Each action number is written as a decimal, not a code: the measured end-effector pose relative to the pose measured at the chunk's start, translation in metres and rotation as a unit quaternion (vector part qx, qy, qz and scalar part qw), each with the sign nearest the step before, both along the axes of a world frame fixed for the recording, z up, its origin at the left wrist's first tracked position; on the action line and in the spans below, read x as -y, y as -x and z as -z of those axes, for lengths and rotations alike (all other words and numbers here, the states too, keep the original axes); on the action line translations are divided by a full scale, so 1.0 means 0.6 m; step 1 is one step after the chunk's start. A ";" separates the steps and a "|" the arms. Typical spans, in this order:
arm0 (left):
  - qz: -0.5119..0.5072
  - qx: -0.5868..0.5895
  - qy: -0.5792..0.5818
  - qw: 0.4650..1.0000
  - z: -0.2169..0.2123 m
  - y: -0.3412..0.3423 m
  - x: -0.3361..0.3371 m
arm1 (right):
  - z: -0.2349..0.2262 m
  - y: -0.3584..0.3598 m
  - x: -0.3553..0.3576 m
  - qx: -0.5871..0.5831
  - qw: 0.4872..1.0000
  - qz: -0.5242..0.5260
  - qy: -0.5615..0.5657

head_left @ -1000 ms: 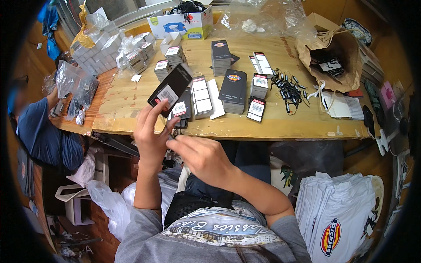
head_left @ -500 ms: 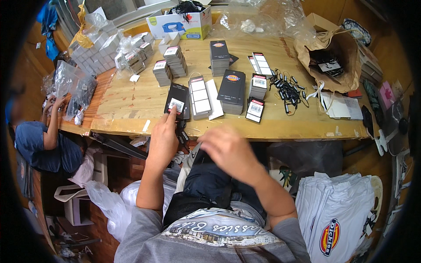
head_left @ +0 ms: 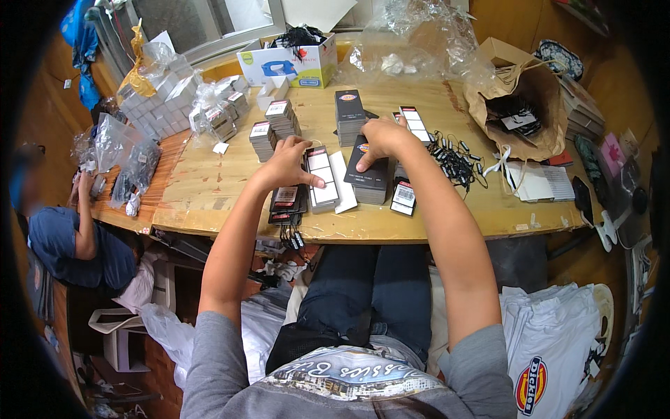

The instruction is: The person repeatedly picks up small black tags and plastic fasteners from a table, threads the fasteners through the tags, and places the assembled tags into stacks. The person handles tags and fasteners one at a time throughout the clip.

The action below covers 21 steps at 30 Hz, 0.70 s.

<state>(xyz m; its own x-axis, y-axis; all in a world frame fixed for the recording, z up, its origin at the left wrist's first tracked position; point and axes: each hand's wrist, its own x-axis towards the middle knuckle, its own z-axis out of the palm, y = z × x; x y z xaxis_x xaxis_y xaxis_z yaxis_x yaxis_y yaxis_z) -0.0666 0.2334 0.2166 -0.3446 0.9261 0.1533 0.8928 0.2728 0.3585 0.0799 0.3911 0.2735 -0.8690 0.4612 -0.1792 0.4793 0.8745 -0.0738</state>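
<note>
Head view showed our right hand (head_left: 380,136) pressed flat, fingers together, on the black tag stack (head_left: 370,178). Our left hand (head_left: 289,162) lay spread on the white-label stack (head_left: 322,183) just beside it, both stacks' long axes running away from us.

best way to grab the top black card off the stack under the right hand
Pinch the top card of the black stack by its near short edge, coming from the table's front edge. It lies flat, the right hand covers its far end, and white tags crowd its left side.
</note>
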 end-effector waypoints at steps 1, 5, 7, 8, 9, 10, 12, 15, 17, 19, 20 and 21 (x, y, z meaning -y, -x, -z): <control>0.012 -0.004 0.015 1.000 0.002 -0.001 -0.004 | 0.004 0.000 0.001 0.001 1.000 0.003 0.012; -0.007 -0.048 -0.035 0.998 -0.010 -0.020 -0.002 | 0.004 -0.011 0.009 -0.047 0.999 0.007 -0.023; -0.024 -0.059 -0.114 0.991 -0.012 -0.042 0.003 | 0.009 -0.014 0.013 -0.112 0.993 0.003 -0.039; -0.034 -0.058 -0.148 0.987 -0.011 -0.046 0.004 | 0.010 -0.016 0.014 -0.146 0.988 0.001 -0.048; -0.045 -0.057 -0.182 0.981 -0.011 -0.051 0.002 | 0.011 -0.016 0.015 -0.179 0.982 -0.001 -0.057; -0.066 -0.001 -0.228 0.971 -0.010 -0.054 -0.005 | 0.011 -0.017 0.009 -0.228 0.973 -0.008 -0.033; -0.079 0.218 -0.301 0.925 -0.020 -0.062 -0.004 | 0.011 -0.020 -0.007 -0.323 0.946 -0.021 0.013; -0.077 0.374 -0.355 0.853 -0.050 -0.076 0.011 | -0.016 -0.038 -0.014 -0.376 0.896 -0.005 0.237; -0.074 0.393 -0.366 0.840 -0.062 -0.089 0.026 | -0.032 -0.049 -0.012 -0.387 0.851 -0.069 0.348; -0.052 0.409 -0.335 0.847 -0.065 -0.106 0.036 | -0.058 -0.076 0.008 -0.375 0.826 -0.080 0.413; -0.040 0.417 -0.317 0.851 -0.065 -0.118 0.039 | -0.063 -0.088 0.022 -0.388 0.818 -0.085 0.417; -0.014 0.423 -0.307 0.852 -0.066 -0.131 0.042 | -0.053 -0.090 0.030 -0.405 0.814 -0.093 0.407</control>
<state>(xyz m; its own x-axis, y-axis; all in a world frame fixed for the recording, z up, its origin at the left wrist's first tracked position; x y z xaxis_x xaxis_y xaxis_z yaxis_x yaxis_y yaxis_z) 0.0119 0.2082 0.2563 -0.5939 0.7498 0.2917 0.2396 -0.1813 0.9538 0.1339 0.3732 0.3052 -0.8952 0.3232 0.3068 -0.1496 0.4306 -0.8900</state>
